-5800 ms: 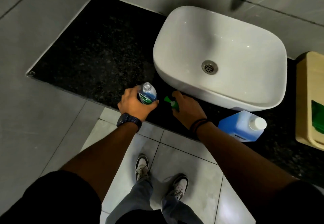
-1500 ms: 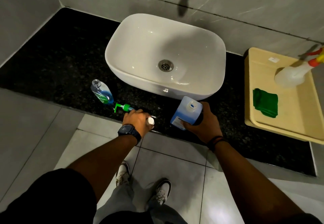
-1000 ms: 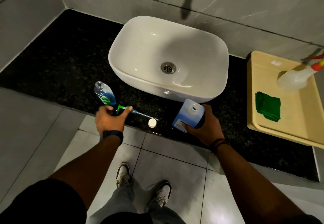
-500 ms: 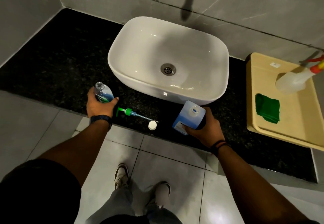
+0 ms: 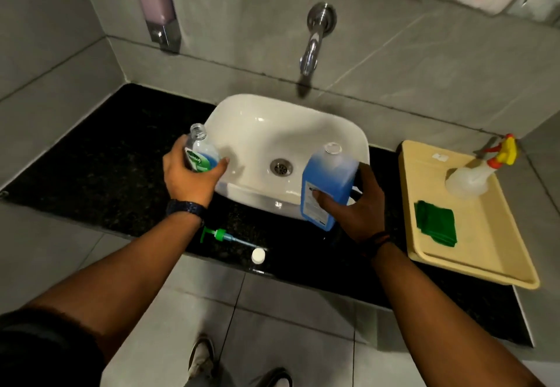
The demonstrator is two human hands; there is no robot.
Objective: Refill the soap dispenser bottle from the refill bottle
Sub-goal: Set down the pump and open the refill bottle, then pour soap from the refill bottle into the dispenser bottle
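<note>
A person stands at a bathroom counter (image 5: 100,159) of dark speckled stone, shoes on the grey floor tiles and both bare forearms stretched out over the front edge. Nearest that edge lie a green pump head (image 5: 222,235), its thin tube pointing right, and just beyond the tube's tip a small white cap (image 5: 258,255); both rest on the stone, apart from either bottle. Above them the left hand (image 5: 189,179), a dark watch (image 5: 185,208) at the wrist, is wrapped around the soap bottle (image 5: 200,153), a small clear bottle with blue liquid and a green label, lifted off the counter at the basin's left rim with its neck uncapped. The right hand (image 5: 357,204), dark bands at the wrist, grips the larger blue refill bottle (image 5: 328,185) by its lower side, holding it upright over the basin's front right, its mouth also uncapped. Between the two bottles sits the white basin (image 5: 272,126) with its metal drain. To the right, a pale yellow tray (image 5: 485,265) carries a folded green cloth (image 5: 435,223) and a spray bottle (image 5: 475,176) lying tilted. On the tiled wall behind, a chrome tap (image 5: 315,38) juts over the basin, and a wall dispenser (image 5: 159,4) hangs to the left.
</note>
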